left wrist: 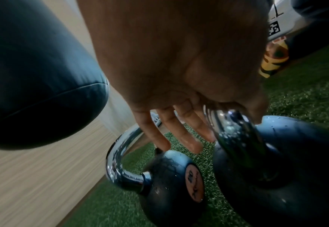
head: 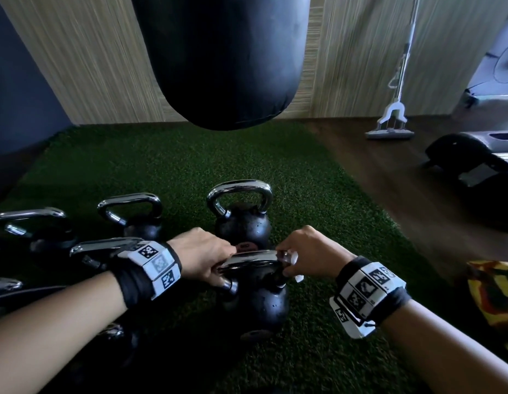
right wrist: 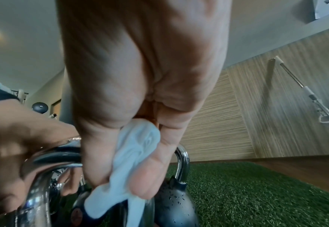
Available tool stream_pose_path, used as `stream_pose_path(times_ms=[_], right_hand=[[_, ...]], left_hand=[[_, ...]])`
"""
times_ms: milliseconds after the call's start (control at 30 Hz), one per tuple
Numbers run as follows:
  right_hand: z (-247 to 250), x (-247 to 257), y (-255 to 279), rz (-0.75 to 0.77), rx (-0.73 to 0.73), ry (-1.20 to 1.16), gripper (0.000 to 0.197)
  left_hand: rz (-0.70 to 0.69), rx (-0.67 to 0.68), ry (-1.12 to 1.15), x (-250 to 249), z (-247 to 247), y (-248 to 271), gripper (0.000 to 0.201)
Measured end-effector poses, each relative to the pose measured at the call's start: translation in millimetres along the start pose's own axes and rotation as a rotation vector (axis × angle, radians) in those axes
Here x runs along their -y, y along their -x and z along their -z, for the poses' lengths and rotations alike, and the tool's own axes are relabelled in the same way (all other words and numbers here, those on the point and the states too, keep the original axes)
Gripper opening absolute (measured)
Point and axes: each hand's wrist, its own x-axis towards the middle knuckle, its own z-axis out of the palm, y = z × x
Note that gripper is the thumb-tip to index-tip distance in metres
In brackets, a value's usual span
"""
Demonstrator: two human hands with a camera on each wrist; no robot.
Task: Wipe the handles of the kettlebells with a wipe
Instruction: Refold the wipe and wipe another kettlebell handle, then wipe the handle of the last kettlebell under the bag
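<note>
Kettlebell (head: 255, 302) upright on turf (head: 190, 163), near its front edge, others behind and left. Chrome handle (head: 251, 258) gripped at left end by left hand (head: 203, 253), fingers (left wrist: 185, 135) over the bar. Wipe (right wrist: 138, 156) pinched in right hand (head: 306, 253) against right bend. Steady with left; draw wipe around the bar, down each leg, then regrip to cover the held end. Droplets present: expect slip.

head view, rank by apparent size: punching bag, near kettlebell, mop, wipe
1. punching bag, by far the largest.
2. near kettlebell, the one both hands are on.
3. mop: long but thin, and farther off, so its place against the kettlebell is unsure.
4. wipe, mostly hidden.
</note>
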Motion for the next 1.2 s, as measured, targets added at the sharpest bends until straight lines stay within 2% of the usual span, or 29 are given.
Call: stream_pose_path(times_ms=[100, 200, 333, 467, 567, 700, 767, 867, 967, 1033, 1100, 1200], right_hand=[[4, 3, 0, 0.000, 0.020, 0.001, 0.018], [8, 3, -6, 0.013, 0.054, 0.023, 0.018], [20, 2, -13, 0.051, 0.168, 0.046, 0.021], [39, -10, -17, 0.039, 0.305, -0.024, 0.041], [50, -25, -20, -0.004, 0.230, -0.116, 0.045], [52, -32, -42, -0.148, -0.119, -0.313, 0.033], [47, -26, -52, -0.213, -0.214, -0.472, 0.026], [38, -20, -55, -0.304, -0.162, -0.997, 0.025], [38, -19, -57, -0.391, -0.113, -1.290, 0.028], [44, -19, -60, -0.417, -0.146, -1.374, 0.022], [50, -20, -61, -0.425, -0.171, -1.386, 0.024], [60, -25, -65, -0.441, -0.149, -1.288, 0.038]], left_hand=[[0.133, 0.017, 0.051, -1, -17, 10, 0.041], [0.211, 0.003, 0.166, -5, -27, 19, 0.038], [0.204, 0.093, 0.242, 0, -26, 15, 0.038], [0.139, 0.284, 0.270, 16, -5, 13, 0.037], [0.135, 0.356, 0.224, 29, 12, -1, 0.046], [0.225, 0.291, 0.257, 53, 35, -14, 0.048], [0.250, 0.277, 0.280, 64, 42, -11, 0.047], [0.284, 0.273, 0.303, 84, 43, -9, 0.047], [0.348, 0.209, 0.372, 107, 33, -15, 0.046], [0.419, 0.115, 0.487, 120, 19, -25, 0.041], [0.524, 0.033, 0.614, 130, -1, -40, 0.038], [0.637, -0.007, 0.764, 140, -41, -71, 0.057]])
